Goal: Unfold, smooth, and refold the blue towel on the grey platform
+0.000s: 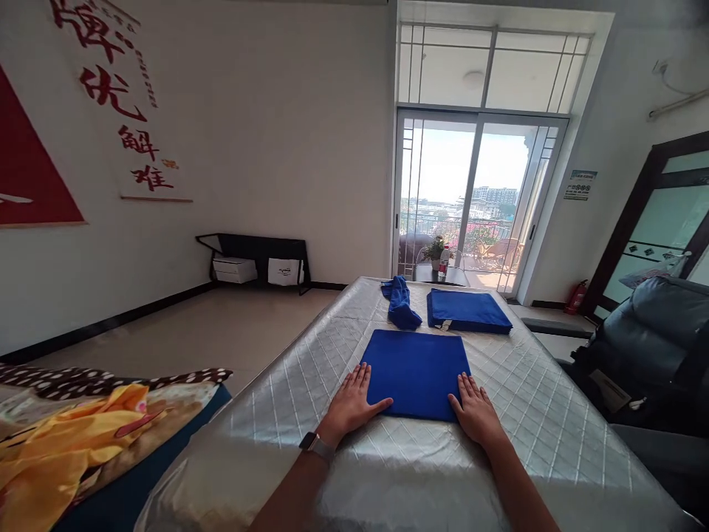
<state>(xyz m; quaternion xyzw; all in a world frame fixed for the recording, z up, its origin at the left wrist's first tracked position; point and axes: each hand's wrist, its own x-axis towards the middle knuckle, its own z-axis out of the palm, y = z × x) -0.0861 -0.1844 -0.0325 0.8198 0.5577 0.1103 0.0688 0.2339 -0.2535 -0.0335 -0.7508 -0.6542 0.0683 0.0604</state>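
A flat blue folded cloth [416, 373] lies in front of me on a quilted mattress [288, 391] under clear plastic. My left hand [354, 403] rests at its left edge, palm down, with fingers spread and the thumb on the near-left corner. At the right edge lies my right hand [475, 408], also flat, its fingertips along that side. Just beyond, a stack of folded blue cloths [470, 309] sits at the far right with a small white label showing. Left of the stack is a crumpled blue cloth [402, 303].
To the left, a bed with yellow fabric [72, 451] stands apart from the mattress. A dark seat with a bag [653, 347] is on the right. Past the far edge, a small table [443, 276] holds a bottle and a plant before glass doors. A low black rack [260, 247] stands along the wall.
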